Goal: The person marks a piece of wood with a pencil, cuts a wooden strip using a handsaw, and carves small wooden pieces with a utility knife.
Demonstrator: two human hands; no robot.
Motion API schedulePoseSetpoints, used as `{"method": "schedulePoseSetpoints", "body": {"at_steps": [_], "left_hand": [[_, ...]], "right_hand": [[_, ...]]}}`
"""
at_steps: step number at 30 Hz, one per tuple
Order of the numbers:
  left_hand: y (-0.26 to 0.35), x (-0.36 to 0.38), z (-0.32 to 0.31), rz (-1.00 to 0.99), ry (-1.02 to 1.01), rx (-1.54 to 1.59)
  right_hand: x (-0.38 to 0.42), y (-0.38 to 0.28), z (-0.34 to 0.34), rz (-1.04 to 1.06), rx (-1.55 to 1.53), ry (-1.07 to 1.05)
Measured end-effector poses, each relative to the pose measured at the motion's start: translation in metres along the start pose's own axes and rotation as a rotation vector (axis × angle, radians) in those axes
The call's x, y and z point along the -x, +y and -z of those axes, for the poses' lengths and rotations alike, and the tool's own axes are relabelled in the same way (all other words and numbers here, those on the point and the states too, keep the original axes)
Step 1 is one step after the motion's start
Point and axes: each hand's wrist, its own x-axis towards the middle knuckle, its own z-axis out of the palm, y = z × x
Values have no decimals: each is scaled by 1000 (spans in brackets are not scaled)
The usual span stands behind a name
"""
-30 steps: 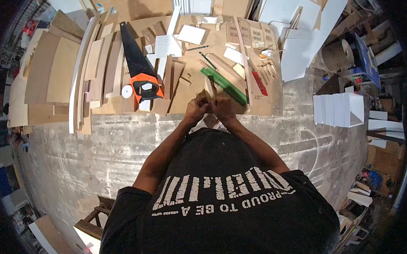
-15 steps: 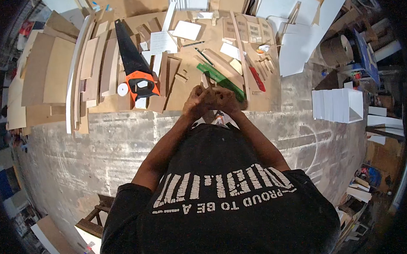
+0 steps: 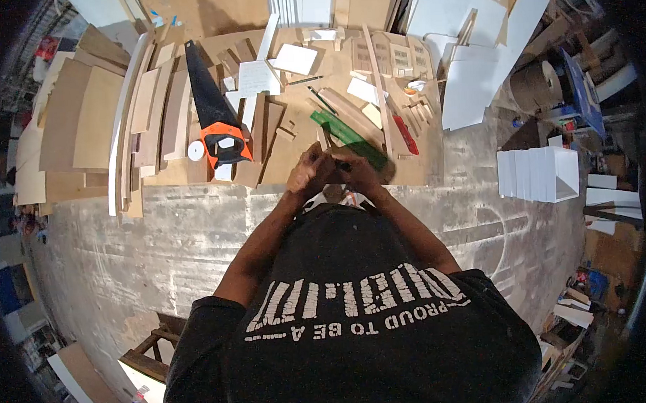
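Observation:
My left hand is closed around a small wood strip, whose end sticks up past the fingers. Close beside it, my right hand is closed too, its fingertips near the lower part of the strip. What those fingers hold is in shadow and cannot be made out. Just beyond the hands a green ruler-like strip lies slanted on the wooden worktable. A pencil lies past it. To the right rests a red-handled tool, perhaps a cutter.
A handsaw with an orange and black handle lies at the left, near a white tape roll and long boards. A written sheet and wood offcuts lie farther back. White panels lean at the right; a white box-like stack stands beyond the table.
The view has shifted slightly, so the table sits a little lower. Both hands stay close together at the front edge; the wood strip now leans more to the left.

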Motion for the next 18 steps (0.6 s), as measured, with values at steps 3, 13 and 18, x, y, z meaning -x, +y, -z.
{"method": "schedulePoseSetpoints", "body": {"at_steps": [3,13,18], "left_hand": [[0,-1,1,-34,-57,-84],[-2,3,2,54,-117,-95],[-14,7,-5,89,-170,-120]], "right_hand": [[-2,-3,2,-6,18,-3],[-6,-22,13,164,-1,-43],[-4,-35,17,112,19,-57]]}}
